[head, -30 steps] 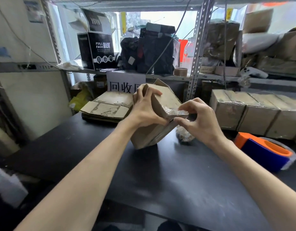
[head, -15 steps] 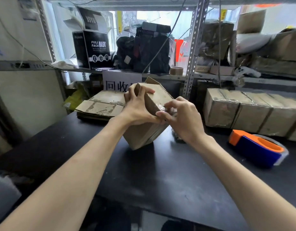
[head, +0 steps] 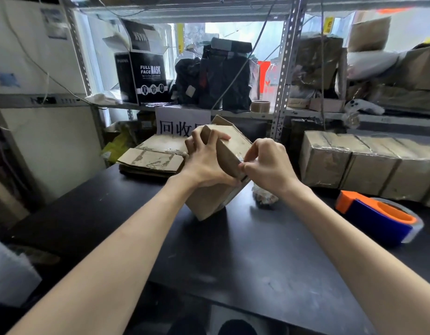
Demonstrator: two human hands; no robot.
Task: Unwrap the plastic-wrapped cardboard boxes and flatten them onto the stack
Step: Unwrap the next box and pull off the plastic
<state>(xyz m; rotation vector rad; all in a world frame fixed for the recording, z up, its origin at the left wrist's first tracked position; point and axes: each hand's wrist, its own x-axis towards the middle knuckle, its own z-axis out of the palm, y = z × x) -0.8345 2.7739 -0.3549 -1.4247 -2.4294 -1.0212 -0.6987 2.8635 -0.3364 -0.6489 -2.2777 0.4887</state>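
Cardboard box tipped up on one lower corner on the black table, near the middle of the view, top leaning away. Left hand grips it from the near side, fingers curled over the upper edge and thumb along the side face. Right hand is at the box's right edge, thumb and forefinger pinched together on a bit of clear plastic wrap that clings there. A crumpled wad of plastic lies on the table just right of the box, under the right wrist. Stack of flattened cardboard sits behind and left of the box, below a paper sign with printed characters. Row of plastic-wrapped boxes along the right rear of the table, side by side and touching. Orange-and-blue tape dispenser lies in front of that row. On the shelf above: black "FULL FACE MASK" carton, flap open.
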